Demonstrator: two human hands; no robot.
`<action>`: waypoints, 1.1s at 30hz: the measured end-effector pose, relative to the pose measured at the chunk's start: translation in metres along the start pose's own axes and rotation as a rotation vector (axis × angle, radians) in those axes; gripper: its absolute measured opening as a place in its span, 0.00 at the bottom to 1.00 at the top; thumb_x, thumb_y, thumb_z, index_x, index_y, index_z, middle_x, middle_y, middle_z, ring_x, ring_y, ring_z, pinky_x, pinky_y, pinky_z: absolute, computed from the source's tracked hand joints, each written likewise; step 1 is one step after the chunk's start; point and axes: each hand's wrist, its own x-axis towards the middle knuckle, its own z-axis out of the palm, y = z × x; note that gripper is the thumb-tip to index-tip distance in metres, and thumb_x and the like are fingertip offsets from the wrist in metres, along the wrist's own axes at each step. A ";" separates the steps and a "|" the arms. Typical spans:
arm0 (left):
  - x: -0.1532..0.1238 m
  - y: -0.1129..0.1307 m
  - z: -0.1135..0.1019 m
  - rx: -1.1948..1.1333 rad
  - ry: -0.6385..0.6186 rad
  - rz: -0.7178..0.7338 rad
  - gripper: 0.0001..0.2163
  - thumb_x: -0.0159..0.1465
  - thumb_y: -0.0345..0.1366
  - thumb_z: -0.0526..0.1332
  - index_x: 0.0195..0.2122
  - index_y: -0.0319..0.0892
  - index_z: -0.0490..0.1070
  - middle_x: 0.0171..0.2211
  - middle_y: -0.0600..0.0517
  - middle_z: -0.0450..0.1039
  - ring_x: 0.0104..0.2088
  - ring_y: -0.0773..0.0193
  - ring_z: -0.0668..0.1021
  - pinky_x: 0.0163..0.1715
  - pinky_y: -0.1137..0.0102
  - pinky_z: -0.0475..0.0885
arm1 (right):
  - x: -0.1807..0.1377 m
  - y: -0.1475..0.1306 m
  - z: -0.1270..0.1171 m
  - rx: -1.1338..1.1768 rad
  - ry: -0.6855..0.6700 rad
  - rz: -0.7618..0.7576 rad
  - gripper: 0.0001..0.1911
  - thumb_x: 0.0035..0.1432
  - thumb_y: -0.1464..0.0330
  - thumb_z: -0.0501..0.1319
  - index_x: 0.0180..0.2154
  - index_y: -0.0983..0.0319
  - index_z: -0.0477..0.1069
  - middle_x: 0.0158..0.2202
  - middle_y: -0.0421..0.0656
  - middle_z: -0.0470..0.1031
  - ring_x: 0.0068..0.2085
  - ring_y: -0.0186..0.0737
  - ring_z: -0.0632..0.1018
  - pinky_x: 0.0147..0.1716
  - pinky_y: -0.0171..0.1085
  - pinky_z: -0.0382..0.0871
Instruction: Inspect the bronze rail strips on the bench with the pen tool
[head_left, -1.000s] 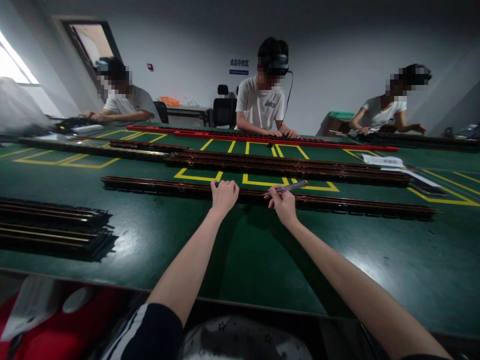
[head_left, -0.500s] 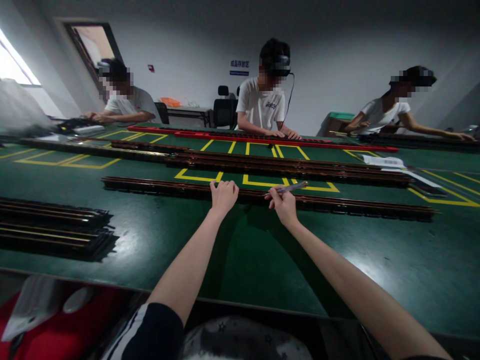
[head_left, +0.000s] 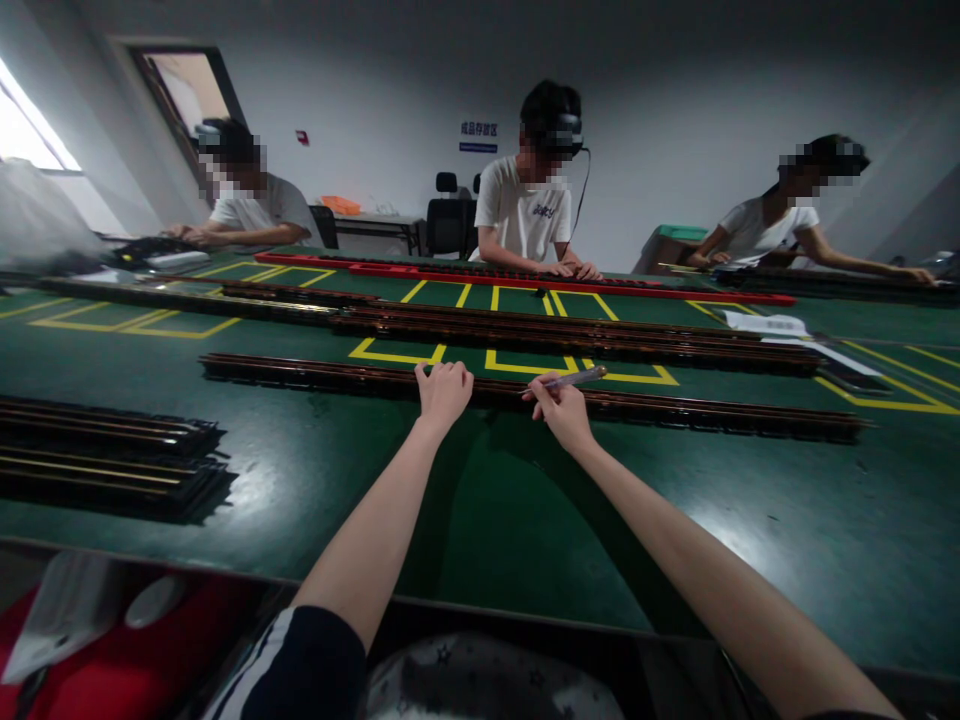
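A long dark rail-like strip [head_left: 712, 412] lies across the green table [head_left: 510, 520] in front of me. My left hand [head_left: 444, 392] rests on it with fingers curled over its near edge. Just to the right, my right hand [head_left: 561, 410] pinches a slim silver pen-like tool [head_left: 577, 377], its tip pointing left at the strip.
More long dark strips [head_left: 570, 336] lie farther back, and a stack of them [head_left: 105, 455] sits at the near left. A red strip [head_left: 525, 277] lies before three seated people across the table. Yellow floor-style markings [head_left: 394, 355] and papers [head_left: 765, 322] are on the surface.
Both my hands have shifted slightly left along the strip. The person at the far right has stretched an arm out to the right.
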 end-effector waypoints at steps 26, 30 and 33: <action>0.001 -0.003 0.001 0.007 -0.009 0.016 0.17 0.66 0.36 0.45 0.34 0.42 0.74 0.38 0.45 0.78 0.40 0.55 0.77 0.55 0.50 0.57 | -0.001 0.001 -0.001 0.033 0.097 0.031 0.22 0.56 0.49 0.57 0.30 0.62 0.68 0.25 0.44 0.75 0.18 0.31 0.71 0.17 0.32 0.64; -0.002 -0.001 0.001 0.023 0.000 0.019 0.17 0.67 0.35 0.44 0.36 0.41 0.73 0.39 0.44 0.78 0.42 0.54 0.77 0.55 0.51 0.58 | 0.000 0.000 -0.001 0.021 0.094 0.040 0.22 0.56 0.48 0.56 0.30 0.62 0.67 0.25 0.44 0.75 0.18 0.32 0.71 0.17 0.33 0.65; -0.004 0.002 0.000 0.050 0.000 0.043 0.19 0.68 0.35 0.42 0.40 0.42 0.73 0.41 0.44 0.78 0.44 0.54 0.76 0.55 0.51 0.58 | 0.000 0.001 -0.001 0.017 0.096 0.043 0.23 0.56 0.47 0.55 0.31 0.61 0.67 0.25 0.44 0.75 0.18 0.32 0.71 0.17 0.33 0.65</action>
